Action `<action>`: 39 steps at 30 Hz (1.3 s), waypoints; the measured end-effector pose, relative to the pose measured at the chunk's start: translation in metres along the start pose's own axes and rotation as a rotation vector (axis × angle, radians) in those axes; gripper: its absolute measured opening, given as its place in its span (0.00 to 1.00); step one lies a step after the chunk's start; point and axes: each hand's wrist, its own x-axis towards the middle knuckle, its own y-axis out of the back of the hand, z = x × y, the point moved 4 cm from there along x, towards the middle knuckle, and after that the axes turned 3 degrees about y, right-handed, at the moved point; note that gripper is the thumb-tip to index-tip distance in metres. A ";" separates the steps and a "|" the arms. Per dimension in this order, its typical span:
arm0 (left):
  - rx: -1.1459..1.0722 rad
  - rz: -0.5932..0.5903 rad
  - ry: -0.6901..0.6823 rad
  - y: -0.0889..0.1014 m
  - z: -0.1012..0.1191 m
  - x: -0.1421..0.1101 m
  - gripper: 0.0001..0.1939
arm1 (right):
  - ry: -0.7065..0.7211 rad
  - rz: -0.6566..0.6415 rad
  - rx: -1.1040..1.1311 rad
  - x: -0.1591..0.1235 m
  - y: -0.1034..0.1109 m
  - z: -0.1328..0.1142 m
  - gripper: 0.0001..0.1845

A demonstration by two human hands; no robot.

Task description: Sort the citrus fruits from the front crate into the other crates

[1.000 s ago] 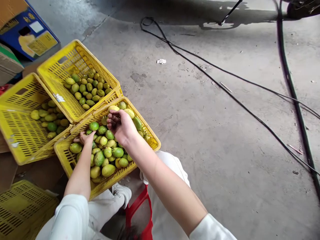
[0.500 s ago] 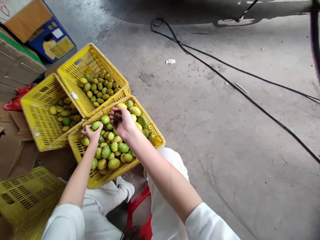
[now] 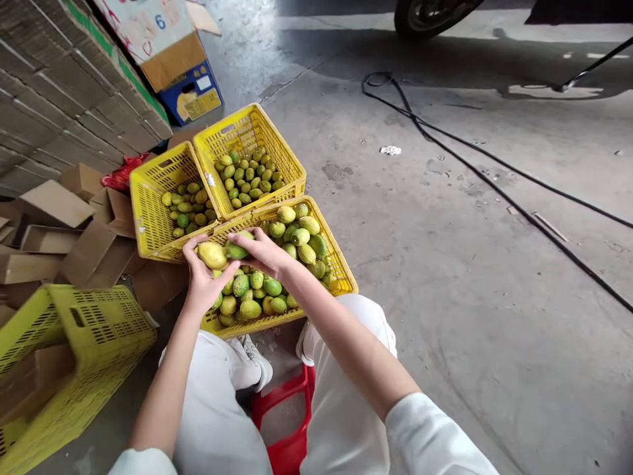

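My left hand [image 3: 206, 287] is curled around a yellow lemon [image 3: 212, 256], its thumb and fingers on opposite sides of the fruit. Close against it, my right hand [image 3: 267, 255] grips a green lemon [image 3: 238, 247] from above; fingers hide part of it. Both hands are over the left part of the front yellow crate [image 3: 342, 272]. That crate holds many green and yellow lemons [image 3: 250, 309], with a heap of larger yellowish ones [image 3: 306, 253] toward its right end.
Two more yellow crates, a back one [image 3: 295, 165] and a left one [image 3: 143, 218], hold smaller lemons. Another yellow crate [image 3: 106, 310] with cardboard inside stands at lower left. Cardboard boxes [image 3: 59, 204] pile up behind it. A red stool [image 3: 291, 435] is beneath me; a black cable [image 3: 475, 173] crosses the floor.
My hands have come together above the front crate. The right hand, earlier without visible fruit, now has a green lemon, and a yellow lemon shows in my left. The view has swung left.
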 end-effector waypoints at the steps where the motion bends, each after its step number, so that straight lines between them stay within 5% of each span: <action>1: -0.048 -0.013 -0.010 -0.002 0.000 -0.003 0.37 | 0.011 0.044 0.005 0.000 0.005 -0.003 0.22; 8: -0.527 -0.056 -0.041 -0.020 -0.017 -0.007 0.38 | 0.071 -0.165 0.004 -0.019 0.009 -0.025 0.08; 14: -0.823 -0.150 0.148 -0.025 -0.008 -0.009 0.37 | 0.047 -0.162 0.004 -0.024 0.008 -0.019 0.04; 19: -0.915 -0.273 0.195 -0.025 0.008 -0.019 0.28 | 0.083 -0.219 -0.038 -0.018 0.014 -0.010 0.16; 25: -0.926 -0.207 0.294 -0.029 0.006 -0.015 0.23 | 0.106 -0.328 -0.107 -0.021 0.019 -0.005 0.26; 31: -1.098 -0.191 0.433 -0.032 0.006 -0.019 0.14 | 0.126 -0.256 -0.071 -0.018 0.024 -0.004 0.18; 39: -1.155 -0.266 0.416 -0.035 0.004 -0.024 0.20 | 0.119 -0.170 -0.085 -0.015 0.026 -0.005 0.20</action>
